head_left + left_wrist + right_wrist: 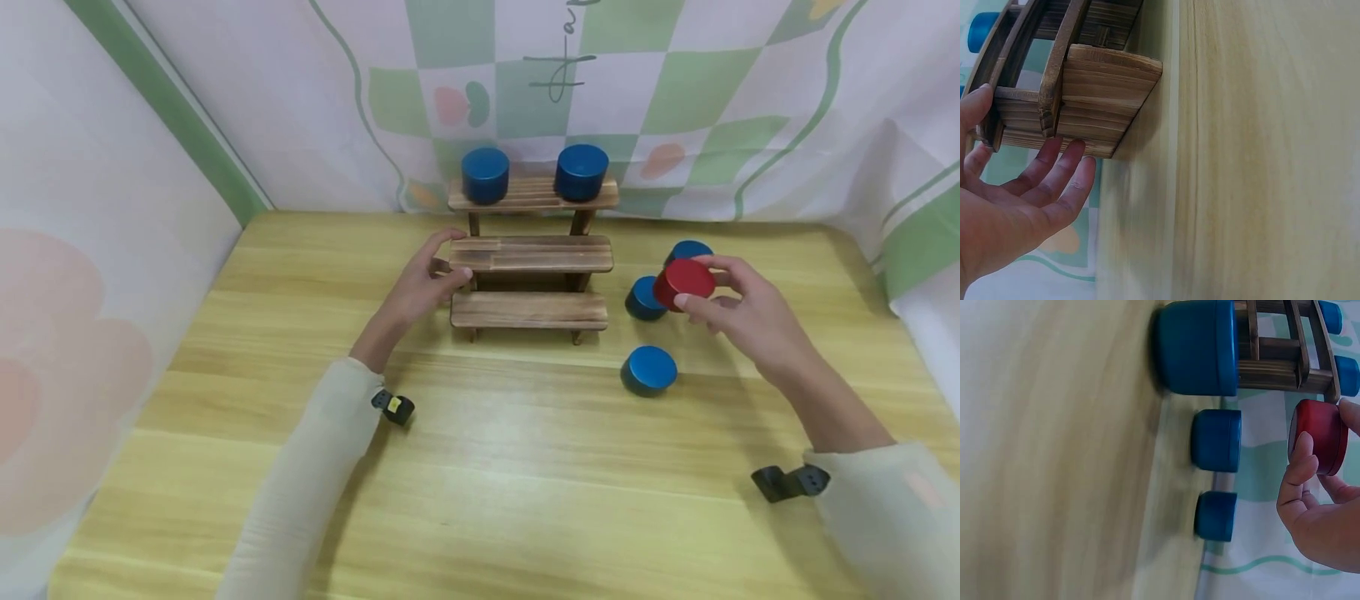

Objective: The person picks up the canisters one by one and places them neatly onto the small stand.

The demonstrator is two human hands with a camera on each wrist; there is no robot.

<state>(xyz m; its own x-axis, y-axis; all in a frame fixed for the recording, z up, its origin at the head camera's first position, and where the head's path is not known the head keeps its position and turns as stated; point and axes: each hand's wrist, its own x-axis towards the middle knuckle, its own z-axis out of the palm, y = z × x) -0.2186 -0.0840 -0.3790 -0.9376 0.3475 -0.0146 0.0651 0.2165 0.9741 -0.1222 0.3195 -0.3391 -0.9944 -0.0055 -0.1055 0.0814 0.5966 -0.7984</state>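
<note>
A red round tin point(684, 283) is held up by my right hand point(753, 317), pinched between thumb and fingers, above the table. In the right wrist view the red tin point(1319, 436) is tilted on its side relative to the camera. My left hand point(420, 287) holds the left end of a three-tier wooden stand point(528, 310), thumb and index finger about the middle board. The left wrist view shows the other fingers point(1072, 181) extended beside the stand's side. Two blue tins, one at left point(485, 175) and one at right point(582, 172), stand on the top tier.
Right of the stand, three blue tins stand on the wooden table point(480, 483): a near one point(648, 371), a middle one point(645, 298) and a far one point(688, 250), the latter two partly hidden by the red tin. A patterned curtain point(525, 100) hangs behind.
</note>
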